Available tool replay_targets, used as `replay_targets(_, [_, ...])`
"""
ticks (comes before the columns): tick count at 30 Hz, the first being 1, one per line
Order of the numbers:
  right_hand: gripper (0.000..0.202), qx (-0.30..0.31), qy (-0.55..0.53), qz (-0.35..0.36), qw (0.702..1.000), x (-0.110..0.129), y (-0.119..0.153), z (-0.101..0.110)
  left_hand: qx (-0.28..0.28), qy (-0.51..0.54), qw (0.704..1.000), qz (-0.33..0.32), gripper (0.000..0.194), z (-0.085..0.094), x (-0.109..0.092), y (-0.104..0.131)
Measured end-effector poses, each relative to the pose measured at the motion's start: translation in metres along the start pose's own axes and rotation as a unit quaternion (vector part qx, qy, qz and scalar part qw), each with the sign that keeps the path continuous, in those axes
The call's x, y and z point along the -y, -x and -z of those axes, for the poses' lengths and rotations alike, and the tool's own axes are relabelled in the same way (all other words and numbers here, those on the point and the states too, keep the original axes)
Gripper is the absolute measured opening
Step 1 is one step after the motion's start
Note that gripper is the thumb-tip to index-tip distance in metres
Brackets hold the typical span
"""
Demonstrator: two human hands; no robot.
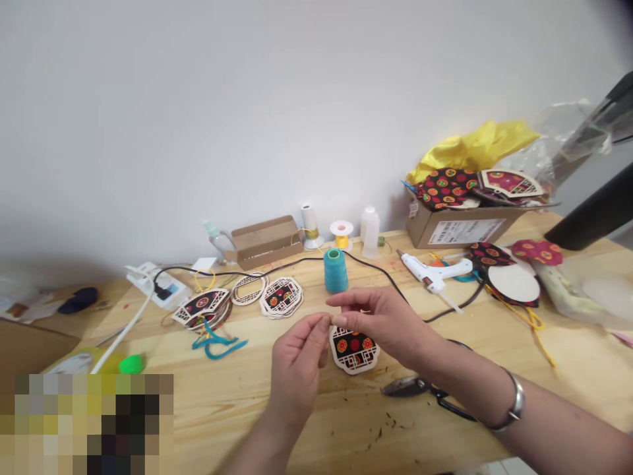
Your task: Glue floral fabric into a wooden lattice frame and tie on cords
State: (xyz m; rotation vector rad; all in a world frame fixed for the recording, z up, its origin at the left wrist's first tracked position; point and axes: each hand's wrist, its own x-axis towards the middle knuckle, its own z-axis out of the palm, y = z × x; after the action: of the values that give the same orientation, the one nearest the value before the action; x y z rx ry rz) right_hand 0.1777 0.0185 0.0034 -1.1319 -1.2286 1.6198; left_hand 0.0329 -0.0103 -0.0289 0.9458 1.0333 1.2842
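Note:
My left hand (301,353) is closed in a pinch, its thumb and forefinger pressed together above the table. Against those fingertips, my right hand (378,320) pinches too, with its other fingers stretched forward. Whatever lies between the fingertips is too small to make out. Just below the hands lies a fabric-covered ornament (355,349) with a pale lattice frame and red-orange flowers on black, partly covered by my right hand. A spool of teal thread (335,272) stands upright behind the hands. Scissors (405,386) lie under my right forearm, which hides part of them.
A white glue gun (435,270) lies at right, its black cord (386,272) crossing the table. Stacked lattice pieces (281,297), fan-shaped pieces (204,307) and a power strip (165,288) are at left. A full cardboard box (457,224) stands at back right.

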Motion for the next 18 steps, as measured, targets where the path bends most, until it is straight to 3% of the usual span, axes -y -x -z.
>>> replay_targets(5, [0.036, 0.009, -0.063, -0.021, 0.998, 0.0, -0.002, 0.0, 0.007, -0.037, 0.999, -0.01, 0.023, -0.007, -0.005, 0.005])
replay_targets(10, [0.025, 0.012, -0.042, -0.021, 0.999, 0.002, 0.0, 0.0, 0.03, -0.075, 0.996, -0.035, 0.022, -0.008, -0.007, 0.006])
replay_targets(18, [0.017, -0.003, 0.03, 0.056, 0.998, 0.014, 0.004, 0.004, 0.017, -0.158, 0.984, -0.085, 0.018, -0.007, -0.003, 0.01])
